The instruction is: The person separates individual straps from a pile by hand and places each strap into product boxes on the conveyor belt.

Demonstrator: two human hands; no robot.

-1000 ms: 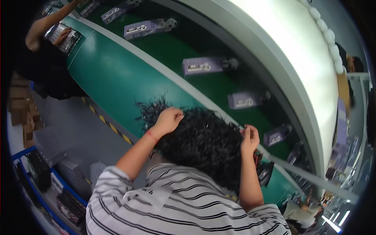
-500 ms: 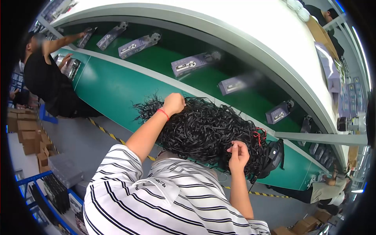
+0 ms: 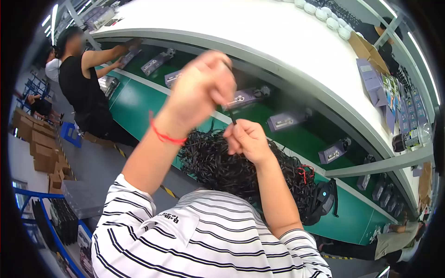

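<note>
- Right grip [image 3: 250, 141]: fingertips pinched together on one dark strip [image 3: 232, 116], above one heap of black strips [image 3: 213, 160] on the green table [image 3: 136, 104].
- Left grip [image 3: 204, 85]: curled, blurred; cannot tell whether it holds anything.
- One red cord [image 3: 305, 173] at the heap's right.

A factory at work, seen from where I stand: purple product boxes [image 3: 282, 122] spaced along a green belt [image 3: 307, 140]; a worker in black [image 3: 79, 85] reaching over it; cardboard cartons [image 3: 42, 149] piled nearby; yellow-and-black tape [image 3: 169, 191] marking the grey floor [image 3: 99, 161].
</note>
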